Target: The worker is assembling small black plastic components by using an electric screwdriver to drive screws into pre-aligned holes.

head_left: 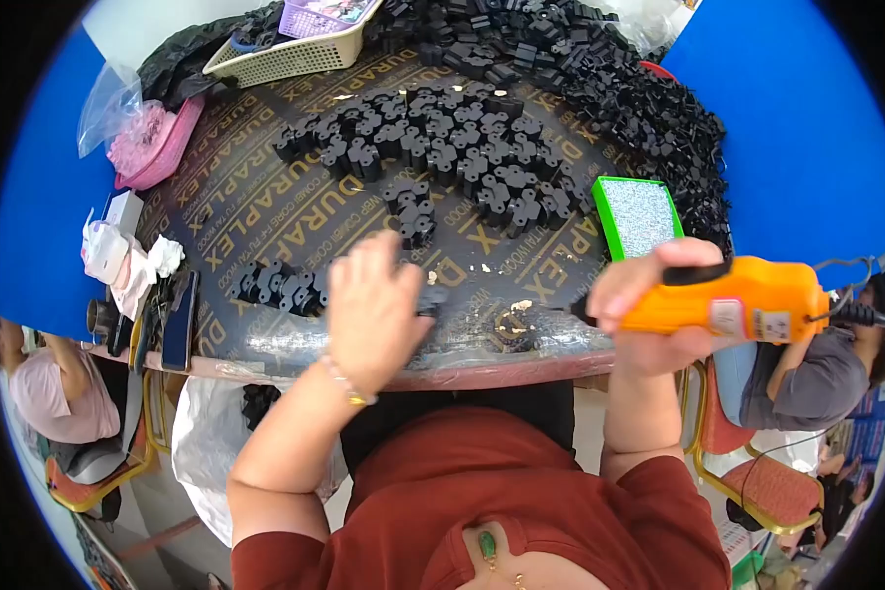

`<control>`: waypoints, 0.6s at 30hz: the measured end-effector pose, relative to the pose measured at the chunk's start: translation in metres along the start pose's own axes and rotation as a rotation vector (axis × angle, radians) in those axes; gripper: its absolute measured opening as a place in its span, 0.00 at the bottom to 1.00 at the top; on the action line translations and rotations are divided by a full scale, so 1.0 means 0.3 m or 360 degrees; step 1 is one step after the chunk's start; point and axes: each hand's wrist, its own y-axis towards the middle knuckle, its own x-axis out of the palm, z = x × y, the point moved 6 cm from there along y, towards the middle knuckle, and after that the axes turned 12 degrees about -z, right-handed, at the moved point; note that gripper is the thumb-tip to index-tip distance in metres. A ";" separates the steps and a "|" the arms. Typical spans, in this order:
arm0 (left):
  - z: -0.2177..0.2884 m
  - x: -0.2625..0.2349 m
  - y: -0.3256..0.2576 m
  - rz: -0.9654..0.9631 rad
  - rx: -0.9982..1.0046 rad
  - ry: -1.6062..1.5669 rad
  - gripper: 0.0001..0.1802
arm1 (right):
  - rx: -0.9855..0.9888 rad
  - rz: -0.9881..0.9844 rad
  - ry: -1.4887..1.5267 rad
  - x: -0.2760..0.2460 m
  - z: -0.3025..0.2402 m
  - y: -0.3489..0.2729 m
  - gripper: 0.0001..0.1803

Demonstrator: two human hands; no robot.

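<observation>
My right hand point(649, 307) is wrapped round an orange electric screwdriver point(747, 303), its black tip pointing left over the table. My left hand point(372, 310) is over the near part of the table, fingers stretched and apart, slightly blurred. Beside its thumb is a dark, smeared shape that I cannot make out. Left of that hand lies a short row of black plastic parts point(277, 287). Beyond it stand a small cluster of black parts point(413, 211) and a large group of black blocks point(482, 147). A green tray point(610, 221) of small silvery pieces, likely screws, sits beyond my right hand.
Loose black pieces point(649, 118) are heaped at the far right. At the back left stand a cream basket point(285, 67) and a pink basket point(172, 147) of clear pieces. A phone point(180, 320) and crumpled tissue point(165, 256) lie left. People sit at both sides; a cable trails from the screwdriver.
</observation>
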 end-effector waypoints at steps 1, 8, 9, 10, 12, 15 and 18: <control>-0.033 -0.027 -0.008 0.0045 -0.0044 -0.0002 0.31 | 0.0038 0.0134 -0.0009 -0.043 -0.027 -0.031 0.41; -0.035 -0.049 0.135 0.0295 -0.0028 0.0046 0.28 | 0.0022 0.0547 -0.0316 -0.240 -0.115 -0.124 0.36; -0.040 -0.034 0.173 0.0220 -0.0097 0.0069 0.27 | 0.0071 0.0542 -0.0417 -0.265 -0.122 -0.129 0.34; -0.046 -0.018 0.201 0.0144 -0.0167 0.0094 0.26 | 0.0120 0.0538 -0.0516 -0.291 -0.128 -0.138 0.33; -0.032 -0.008 0.222 0.0169 -0.0144 0.0104 0.24 | 0.0229 0.0595 -0.0696 -0.354 -0.133 -0.175 0.22; 0.026 -0.006 0.214 0.0126 -0.0033 -0.0150 0.23 | 0.0350 0.0668 -0.0877 -0.419 -0.144 -0.229 0.15; 0.179 -0.010 0.170 0.0146 0.0347 -0.0621 0.25 | 0.0403 0.0808 -0.0779 -0.478 -0.147 -0.303 0.15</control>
